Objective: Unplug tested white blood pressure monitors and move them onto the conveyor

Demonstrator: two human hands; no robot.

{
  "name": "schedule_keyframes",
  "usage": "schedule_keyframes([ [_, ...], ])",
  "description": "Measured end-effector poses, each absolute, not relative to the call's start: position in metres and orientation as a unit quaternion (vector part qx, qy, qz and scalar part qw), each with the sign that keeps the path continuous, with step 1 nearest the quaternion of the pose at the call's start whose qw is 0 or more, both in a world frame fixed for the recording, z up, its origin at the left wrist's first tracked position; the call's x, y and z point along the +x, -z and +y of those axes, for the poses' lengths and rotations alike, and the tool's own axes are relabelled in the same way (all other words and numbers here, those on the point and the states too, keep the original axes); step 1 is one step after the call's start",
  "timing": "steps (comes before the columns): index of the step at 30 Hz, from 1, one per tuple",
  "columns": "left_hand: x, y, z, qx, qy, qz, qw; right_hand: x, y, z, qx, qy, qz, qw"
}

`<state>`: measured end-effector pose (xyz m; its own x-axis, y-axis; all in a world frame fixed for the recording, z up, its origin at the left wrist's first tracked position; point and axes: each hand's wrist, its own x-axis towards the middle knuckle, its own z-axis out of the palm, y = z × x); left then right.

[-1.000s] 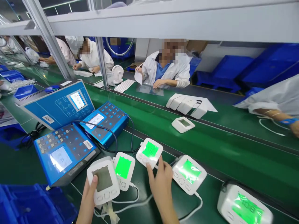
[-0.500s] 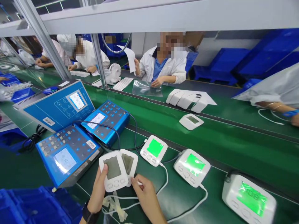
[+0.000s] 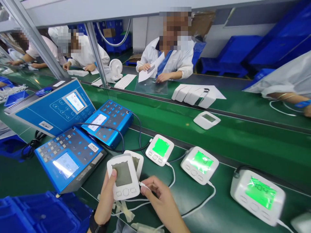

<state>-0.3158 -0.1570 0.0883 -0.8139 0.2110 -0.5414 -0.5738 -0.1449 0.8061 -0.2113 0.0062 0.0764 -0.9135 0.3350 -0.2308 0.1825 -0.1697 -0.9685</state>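
Observation:
My left hand (image 3: 106, 200) grips a white monitor unit (image 3: 123, 176) with a dark grey screen, thumb on its left edge. My right hand (image 3: 159, 200) pinches a white cable plug (image 3: 143, 185) at that unit's right side. Behind it lies a second white unit (image 3: 136, 160) with a dark screen, partly hidden. To the right sit three units with lit green screens: one (image 3: 159, 149) in the middle, another (image 3: 199, 164) beside it, and a bigger-looking one (image 3: 257, 196) at the lower right. White cables (image 3: 194, 207) run across the green bench.
Three blue test boxes (image 3: 65, 158) with screens stand at the left. A blue bin (image 3: 36, 215) fills the lower left corner. A lone white unit (image 3: 207, 119) rides the green conveyor (image 3: 243, 142). People in white coats work on the far side.
My right hand left the green-lit unit and came down to the cable plug by the held unit. The unit behind it went from green to dark. The conveyor unit moved right.

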Motion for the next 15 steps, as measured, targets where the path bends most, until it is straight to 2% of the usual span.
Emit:
schedule_keyframes([
  [6,-0.320,-0.091,-0.161,-0.056,-0.666,0.696,0.264,-0.201,-0.089,0.019,-0.179,-0.665,-0.725,-0.034],
  [11,-0.321,-0.086,-0.161,-0.064,-0.630,0.729,0.259,-0.203,-0.087,0.006,-0.171,-0.638,-0.750,-0.036],
  [15,-0.315,-0.083,-0.161,0.021,-0.596,0.772,0.220,-0.211,-0.104,0.000,-0.232,-0.582,-0.778,-0.050],
])
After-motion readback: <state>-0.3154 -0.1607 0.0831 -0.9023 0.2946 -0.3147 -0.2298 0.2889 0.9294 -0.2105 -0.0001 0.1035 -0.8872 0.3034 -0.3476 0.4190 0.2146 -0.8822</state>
